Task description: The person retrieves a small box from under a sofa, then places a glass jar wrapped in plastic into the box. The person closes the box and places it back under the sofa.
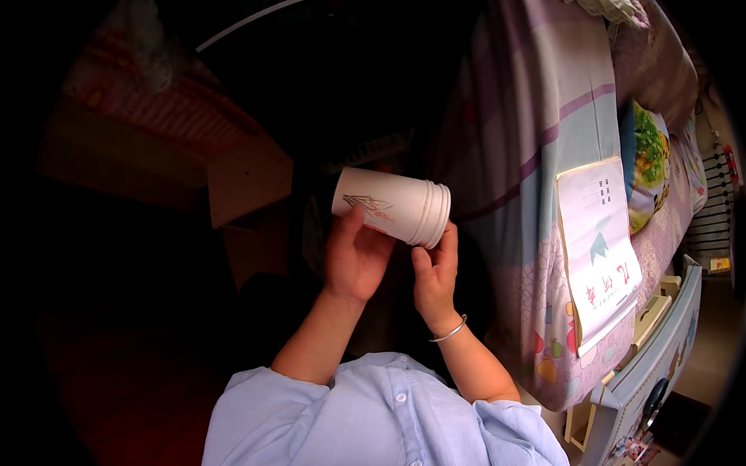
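Note:
A stack of white paper cups [392,208] lies tilted on its side in front of me, rims toward the right. Dark and red line drawings mark its outer wall. My left hand [356,260] supports the base end from below, its thumb pressed on the cup wall and its other fingers hidden behind. At the rim end, my right hand [437,272] grips the lower edge between thumb and fingers. Several nested rims show at that end. A silver bangle [449,329] circles my right wrist.
On the right stands a bed with a patterned cover [536,233]. A white printed bag [598,256] lies on it, near a colourful cushion [646,167]. A light blue cabinet [649,349] stands at the lower right. A wooden panel [249,182] shows in shadow at left.

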`<state>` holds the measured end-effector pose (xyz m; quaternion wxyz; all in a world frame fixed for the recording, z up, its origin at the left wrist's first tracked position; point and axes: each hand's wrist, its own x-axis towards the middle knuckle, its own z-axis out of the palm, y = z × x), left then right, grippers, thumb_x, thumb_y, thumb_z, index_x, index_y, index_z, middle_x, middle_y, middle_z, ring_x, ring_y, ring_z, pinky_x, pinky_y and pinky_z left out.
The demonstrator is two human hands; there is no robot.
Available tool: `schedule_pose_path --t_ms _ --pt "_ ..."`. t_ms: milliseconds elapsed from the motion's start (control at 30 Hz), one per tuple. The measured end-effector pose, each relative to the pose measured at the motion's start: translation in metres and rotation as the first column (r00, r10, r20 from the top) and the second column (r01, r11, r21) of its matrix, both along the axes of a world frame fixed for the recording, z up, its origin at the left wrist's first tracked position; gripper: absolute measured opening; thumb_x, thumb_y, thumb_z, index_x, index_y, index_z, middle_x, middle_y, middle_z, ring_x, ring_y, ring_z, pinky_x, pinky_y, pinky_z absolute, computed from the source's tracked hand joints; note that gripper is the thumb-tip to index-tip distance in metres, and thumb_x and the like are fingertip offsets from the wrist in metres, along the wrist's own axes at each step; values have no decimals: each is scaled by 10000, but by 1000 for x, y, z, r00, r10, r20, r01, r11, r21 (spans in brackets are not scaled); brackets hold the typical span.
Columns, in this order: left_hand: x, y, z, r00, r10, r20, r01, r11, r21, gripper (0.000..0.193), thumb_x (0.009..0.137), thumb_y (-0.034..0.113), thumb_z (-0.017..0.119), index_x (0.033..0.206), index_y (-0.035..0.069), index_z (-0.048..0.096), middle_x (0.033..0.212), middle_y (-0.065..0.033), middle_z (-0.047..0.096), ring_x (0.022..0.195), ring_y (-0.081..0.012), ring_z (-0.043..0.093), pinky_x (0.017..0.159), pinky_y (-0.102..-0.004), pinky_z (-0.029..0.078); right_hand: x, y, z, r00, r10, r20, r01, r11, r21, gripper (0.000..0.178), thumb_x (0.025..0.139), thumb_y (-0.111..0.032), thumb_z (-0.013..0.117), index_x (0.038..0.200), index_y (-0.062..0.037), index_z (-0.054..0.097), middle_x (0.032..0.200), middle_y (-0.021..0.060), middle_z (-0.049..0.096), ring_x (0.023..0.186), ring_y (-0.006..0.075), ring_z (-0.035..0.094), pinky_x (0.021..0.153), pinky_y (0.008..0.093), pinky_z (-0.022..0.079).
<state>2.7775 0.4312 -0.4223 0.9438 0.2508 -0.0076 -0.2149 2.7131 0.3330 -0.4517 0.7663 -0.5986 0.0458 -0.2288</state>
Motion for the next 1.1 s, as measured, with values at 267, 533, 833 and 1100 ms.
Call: schedule_pose_path --t_ms 267,533,833,1100 --pt "-3 9 -10 999 36 -3 -35 975 218 558 840 313 653 1314 147 410 1333 -76 463 1203 -218 456 976 -408 420 14 -11 10 997 -46 62 36 987 158 736 888 -354 589 1434 -30 217 1344 110 393 1220 201 412 1040 345 320" --pt "6 32 1 950 -159 -270 53 931 -360 479 950 441 427 1269 85 470 1268 -102 512 1166 -258 519 877 -419 524 0 -28 30 993 -121 -12 102 780 618 495 922 -460 441 1292 -131 442 1243 40 530 1163 202 501 980 387 404" --pt "-7 18 -2 904 -399 -156 219 743 -632 663 917 403 522 1366 -30 300 1354 -165 375 1274 -283 400 927 -469 492 -20 -32 13 989 0 -147 111 654 748 515 915 -474 440 1301 -133 418 1263 49 507 1163 200 486 962 379 401" --pt "-10 11 3 902 -404 -154 263 794 -548 611 930 442 475 1352 15 354 1292 -124 458 1250 -256 435 960 -464 467 -23 -32 9 982 95 -165 85 556 827 518 903 -495 445 1291 -152 434 1272 43 505 1170 205 481 953 380 411"
